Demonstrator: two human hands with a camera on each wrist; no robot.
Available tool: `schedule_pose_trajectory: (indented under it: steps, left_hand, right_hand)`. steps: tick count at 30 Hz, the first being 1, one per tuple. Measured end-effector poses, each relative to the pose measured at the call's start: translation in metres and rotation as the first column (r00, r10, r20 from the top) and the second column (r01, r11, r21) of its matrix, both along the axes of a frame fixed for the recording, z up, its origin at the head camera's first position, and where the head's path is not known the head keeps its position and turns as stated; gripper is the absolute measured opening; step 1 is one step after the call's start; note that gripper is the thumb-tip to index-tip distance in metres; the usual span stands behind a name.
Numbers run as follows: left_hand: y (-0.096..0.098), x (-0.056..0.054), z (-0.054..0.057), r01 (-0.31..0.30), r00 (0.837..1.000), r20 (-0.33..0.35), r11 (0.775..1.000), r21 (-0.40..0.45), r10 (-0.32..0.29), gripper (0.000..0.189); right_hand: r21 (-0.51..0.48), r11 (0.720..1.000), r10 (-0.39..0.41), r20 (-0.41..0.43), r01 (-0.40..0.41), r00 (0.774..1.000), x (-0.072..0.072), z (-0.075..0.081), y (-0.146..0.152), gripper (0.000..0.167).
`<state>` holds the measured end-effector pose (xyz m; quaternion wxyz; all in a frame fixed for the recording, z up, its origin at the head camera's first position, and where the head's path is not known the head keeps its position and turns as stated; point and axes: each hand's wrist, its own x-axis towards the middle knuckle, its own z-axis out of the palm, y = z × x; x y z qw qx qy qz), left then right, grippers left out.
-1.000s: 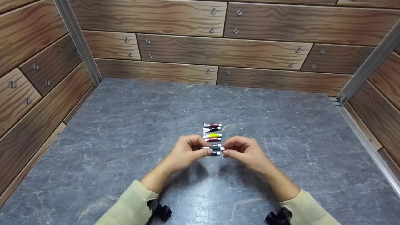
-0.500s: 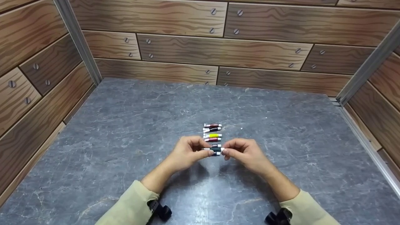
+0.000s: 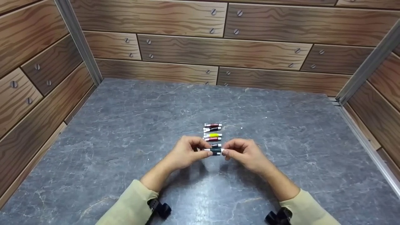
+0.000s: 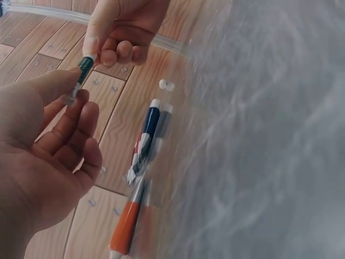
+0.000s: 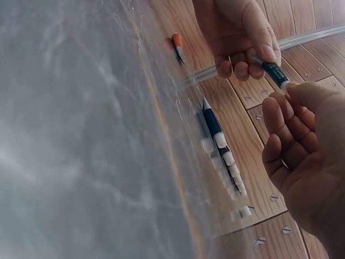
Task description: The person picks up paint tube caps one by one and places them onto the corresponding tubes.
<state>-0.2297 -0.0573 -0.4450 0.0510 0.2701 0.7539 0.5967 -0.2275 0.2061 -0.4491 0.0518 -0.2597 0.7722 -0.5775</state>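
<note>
A small paint tube (image 3: 215, 150) with a dark green label is held level above the table between both hands. My left hand (image 3: 185, 153) pinches its flat end between thumb and fingers. At the other end, the thumb and index finger of my right hand (image 3: 247, 153) pinch the white cap (image 5: 284, 85), which they largely cover. Just beneath the green tube lies a dark blue paint tube (image 5: 212, 121), partly hidden in the head view. Beyond it are a dark tube (image 3: 216, 145), a red tube (image 3: 213, 139) and a yellow tube (image 3: 213, 135).
Farther back in the same row lie a black tube (image 3: 213, 129) and a dark red tube (image 3: 213, 125). An orange tube (image 4: 126, 224) shows in the wrist views. Wood-patterned walls (image 3: 181, 47) enclose the grey marbled table (image 3: 150, 109). A white speck (image 3: 241, 128) lies right of the row.
The green tube has come slightly nearer to me, with both hands still on it. My right thumb has shifted farther over the white cap. The row of tubes has not moved.
</note>
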Motion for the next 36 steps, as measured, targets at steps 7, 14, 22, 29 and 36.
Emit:
schedule_pose_trajectory:
  steps: [7, 14, 22, 29, 36]
  left_hand:
    - [-0.003, 0.000, 0.000, 0.012, 1.000, -0.006, 0.998, -0.068, -0.012, 0.007]
    - [-0.006, 0.000, 0.001, 0.003, 1.000, -0.021, 0.988, -0.151, -0.006, 0.004]
    - [-0.006, -0.003, 0.001, 0.006, 1.000, -0.026, 0.969, -0.248, -0.013, 0.003]
    - [-0.005, -0.007, 0.000, 0.010, 0.999, -0.035, 0.940, -0.342, -0.023, 0.004]
    - [-0.005, -0.009, 0.000, 0.014, 1.000, -0.007, 0.926, -0.376, -0.018, 0.005]
  right_hand:
    - [0.043, 0.999, -0.013, 0.018, 0.012, 1.000, 0.002, -0.002, 0.000, 0.011]
    - [0.110, 0.994, -0.022, 0.047, 0.017, 0.999, 0.004, -0.004, 0.001, 0.011]
    - [0.173, 0.985, -0.032, 0.033, 0.026, 0.999, 0.002, -0.007, 0.000, 0.009]
    - [0.218, 0.975, -0.043, 0.006, 0.041, 0.999, 0.000, -0.012, -0.002, 0.010]
    - [0.235, 0.970, -0.060, -0.001, 0.058, 0.998, 0.002, -0.012, -0.004, 0.012]
